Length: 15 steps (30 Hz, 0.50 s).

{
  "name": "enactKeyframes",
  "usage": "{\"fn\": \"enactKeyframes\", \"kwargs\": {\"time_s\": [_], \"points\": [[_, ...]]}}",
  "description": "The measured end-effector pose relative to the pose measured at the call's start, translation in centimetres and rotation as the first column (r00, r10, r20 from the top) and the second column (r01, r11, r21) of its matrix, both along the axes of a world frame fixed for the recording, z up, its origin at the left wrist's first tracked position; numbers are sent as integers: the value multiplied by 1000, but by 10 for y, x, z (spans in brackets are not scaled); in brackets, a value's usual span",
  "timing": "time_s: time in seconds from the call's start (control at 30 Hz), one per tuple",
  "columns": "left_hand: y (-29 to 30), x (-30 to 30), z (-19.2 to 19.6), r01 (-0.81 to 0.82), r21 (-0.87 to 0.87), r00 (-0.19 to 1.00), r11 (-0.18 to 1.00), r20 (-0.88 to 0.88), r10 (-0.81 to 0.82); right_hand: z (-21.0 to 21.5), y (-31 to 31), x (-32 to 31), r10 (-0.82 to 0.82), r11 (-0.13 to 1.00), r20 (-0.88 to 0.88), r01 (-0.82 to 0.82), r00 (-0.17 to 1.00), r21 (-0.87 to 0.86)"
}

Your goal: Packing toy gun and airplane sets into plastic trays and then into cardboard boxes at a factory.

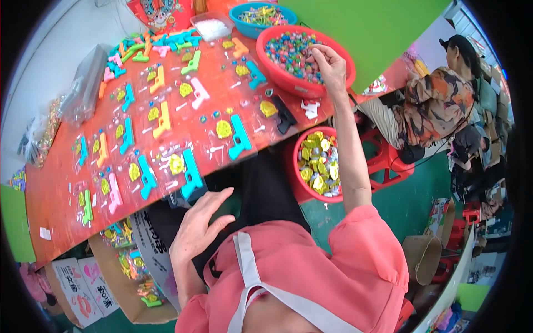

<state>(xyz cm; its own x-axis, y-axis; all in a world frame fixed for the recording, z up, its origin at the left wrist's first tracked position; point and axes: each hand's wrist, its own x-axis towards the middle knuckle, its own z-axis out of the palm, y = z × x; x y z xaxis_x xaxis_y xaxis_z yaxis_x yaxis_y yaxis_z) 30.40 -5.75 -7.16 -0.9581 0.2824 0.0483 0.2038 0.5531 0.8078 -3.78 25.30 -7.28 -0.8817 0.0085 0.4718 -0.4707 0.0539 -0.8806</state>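
Two hands are in view over a red-topped bench (66, 205). The right hand (328, 65) reaches into a round red plastic basin (288, 82) at the far edge of the bench; the fingers are drawn together over the contents, small glossy multicoloured beads (288, 51), and whether a piece is pinched between them cannot be told. The left hand (199, 225) is open, fingers spread flat, holding nothing, just beside the near bench edge and close to a clear blister tray (186, 176).

Many such transparent trays lie in rough rows on the bench, each carrying a moulded plastic toy pistol in teal, yellow, pink, orange or green, with a yellow disc beside it. The nearest teal pistol (191, 173) lies in the tray by the left hand.

A second red basin (295, 166) sits below the bench edge, filled with shiny yellow and silver foil-like pieces. A blue bowl (244, 25) of mixed small parts stands behind the bead basin. An open cardboard box (119, 288) sits under the bench. Another person (438, 100) is seated well apart at the right.
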Motion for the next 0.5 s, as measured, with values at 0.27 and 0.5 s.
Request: {"fn": "enactKeyframes", "kwargs": {"time_s": [0.27, 0.5], "points": [[-11, -44, 13, -61, 102, 996, 993, 69, 54, 62, -59, -138, -14, 870, -342, 180, 940, 459], [-30, -72, -3, -172, 157, 983, 973, 98, 157, 2, -92, -296, -102, 378, -303, 318, 948, 869]]}}
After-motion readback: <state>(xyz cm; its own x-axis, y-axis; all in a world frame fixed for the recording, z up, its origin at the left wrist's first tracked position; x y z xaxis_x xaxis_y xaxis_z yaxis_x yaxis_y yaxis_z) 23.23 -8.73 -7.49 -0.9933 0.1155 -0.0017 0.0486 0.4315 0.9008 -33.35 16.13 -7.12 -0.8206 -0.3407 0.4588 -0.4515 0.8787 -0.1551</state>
